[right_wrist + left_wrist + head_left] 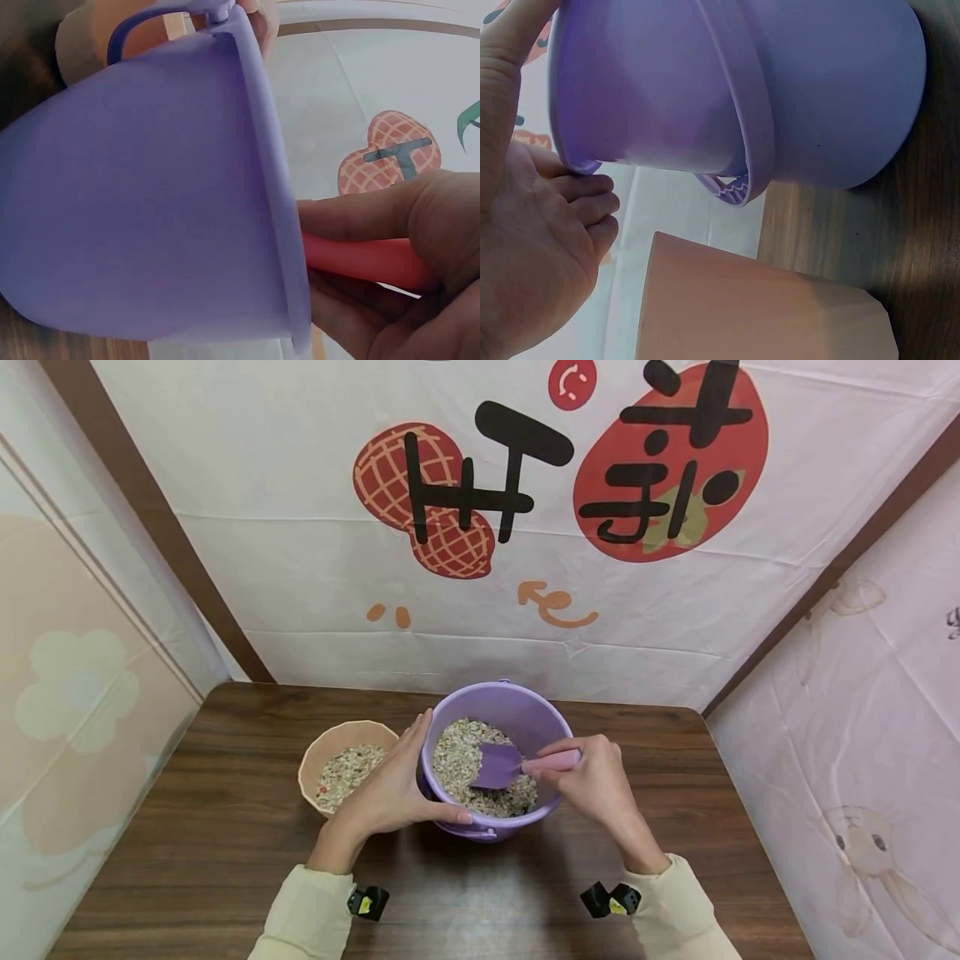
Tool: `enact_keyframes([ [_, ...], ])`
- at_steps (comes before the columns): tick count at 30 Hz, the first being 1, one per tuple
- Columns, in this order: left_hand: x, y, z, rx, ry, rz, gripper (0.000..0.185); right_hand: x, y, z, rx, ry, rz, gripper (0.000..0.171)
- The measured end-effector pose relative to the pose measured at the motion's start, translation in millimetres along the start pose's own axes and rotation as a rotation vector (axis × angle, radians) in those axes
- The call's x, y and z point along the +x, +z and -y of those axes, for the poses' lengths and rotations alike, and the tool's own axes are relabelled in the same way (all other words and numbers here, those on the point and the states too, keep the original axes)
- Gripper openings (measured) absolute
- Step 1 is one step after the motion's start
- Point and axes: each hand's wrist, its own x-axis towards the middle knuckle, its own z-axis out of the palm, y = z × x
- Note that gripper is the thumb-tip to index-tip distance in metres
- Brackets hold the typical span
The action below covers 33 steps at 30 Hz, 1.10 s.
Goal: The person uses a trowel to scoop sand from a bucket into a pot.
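Note:
A purple bucket (pixel 498 693) stands upright with pale, speckled grains (pixel 457 760) inside; whether they are gravel or cereal I cannot tell. My left hand (pixel 393 785) holds the bucket's rim, thumb at the near side and fingers along the left. In the left wrist view those fingers (pixel 592 206) bend at the rim. Inside the bucket, the purple blade of a small shovel (pixel 497 766) touches the grains. My right hand (pixel 596 777) grips its pink handle (pixel 367 259) above the bucket's right rim. The blade is hidden in the right wrist view.
A peach bowl (pixel 307 768) with similar grains stands close to the bucket's left, partly behind my left hand. Both rest on a dark wooden table (pixel 187 827). A printed cloth wall (pixel 300 568) rises right behind the table, with more cloth at both sides.

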Motion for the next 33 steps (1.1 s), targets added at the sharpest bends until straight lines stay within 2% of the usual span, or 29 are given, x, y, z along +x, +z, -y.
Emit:
enact_keyframes([
  [11,0.2,-0.1,-3.1,-0.009,-0.013,0.012,0.152,6.8,12.0,-5.9,0.074,0.015,-0.043,0.022],
  [19,0.8,-0.7,-2.3,-0.009,-0.009,0.011,0.152,8.3,12.2,-9.0,0.099,-0.003,-0.02,0.021],
  [27,1.1,-0.8,-1.4,-0.017,0.0,0.009,0.152,10.0,16.8,-11.0,0.191,-0.025,0.032,0.022],
  [33,1.1,0.0,-2.0,-0.009,-0.005,0.014,0.152,9.5,16.3,-11.8,0.218,-0.025,0.026,0.023],
])
